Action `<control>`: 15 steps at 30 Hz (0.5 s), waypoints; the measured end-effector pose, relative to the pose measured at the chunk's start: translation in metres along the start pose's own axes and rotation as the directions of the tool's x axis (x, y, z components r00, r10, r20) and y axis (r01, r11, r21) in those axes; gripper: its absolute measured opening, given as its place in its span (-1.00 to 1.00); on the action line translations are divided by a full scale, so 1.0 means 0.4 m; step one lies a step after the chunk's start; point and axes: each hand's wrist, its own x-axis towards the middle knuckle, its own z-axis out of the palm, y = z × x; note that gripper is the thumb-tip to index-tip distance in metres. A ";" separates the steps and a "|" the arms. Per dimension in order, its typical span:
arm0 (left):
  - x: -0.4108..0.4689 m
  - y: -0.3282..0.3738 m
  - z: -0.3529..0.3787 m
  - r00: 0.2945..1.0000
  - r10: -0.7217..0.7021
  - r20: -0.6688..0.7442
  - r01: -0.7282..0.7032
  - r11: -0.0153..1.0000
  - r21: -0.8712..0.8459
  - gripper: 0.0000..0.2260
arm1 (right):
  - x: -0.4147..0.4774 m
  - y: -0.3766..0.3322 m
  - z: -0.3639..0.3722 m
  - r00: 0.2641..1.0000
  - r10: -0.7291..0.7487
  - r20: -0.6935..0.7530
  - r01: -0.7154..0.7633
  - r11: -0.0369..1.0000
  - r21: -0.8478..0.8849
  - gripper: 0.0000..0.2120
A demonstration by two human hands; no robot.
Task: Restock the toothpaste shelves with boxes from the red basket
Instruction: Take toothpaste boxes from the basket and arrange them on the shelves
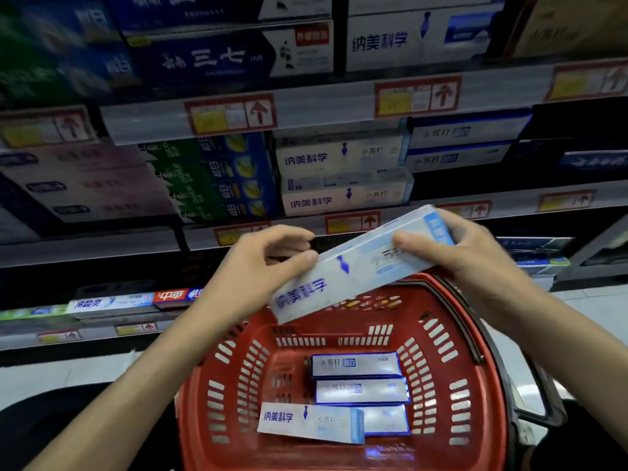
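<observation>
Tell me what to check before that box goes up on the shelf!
1. Left hand pinches the box by its edge: ok.
2. Right hand holds the other end: ok.
3. Box lifted above the red basket: ok.
4. Matching stack found on the shelf: ok.
5. Box level with the shelf: not ok, it is tilted.
6. Room on top of that stack: cannot tell.
</observation>
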 end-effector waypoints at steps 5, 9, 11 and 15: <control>-0.003 -0.003 -0.050 0.962 -0.224 -0.156 0.175 0.945 -0.277 -0.75 | 0.046 -0.014 -0.038 0.996 0.022 -0.089 0.005 0.956 0.294 -0.64; -0.007 -0.002 -0.048 0.949 -0.304 -0.090 0.208 0.812 -0.545 -0.74 | 0.072 -0.007 -0.038 0.995 0.054 -0.089 -0.015 0.922 0.387 -0.60; -0.006 -0.006 -0.049 0.943 -0.314 -0.113 0.191 0.786 -0.588 -0.76 | 0.075 -0.002 -0.032 0.996 0.061 -0.070 -0.024 0.900 0.435 -0.60; -0.006 -0.010 -0.046 0.915 -0.381 -0.135 0.197 0.712 -0.674 -0.82 | 0.079 0.004 -0.018 0.994 0.067 -0.090 -0.018 0.884 0.467 -0.59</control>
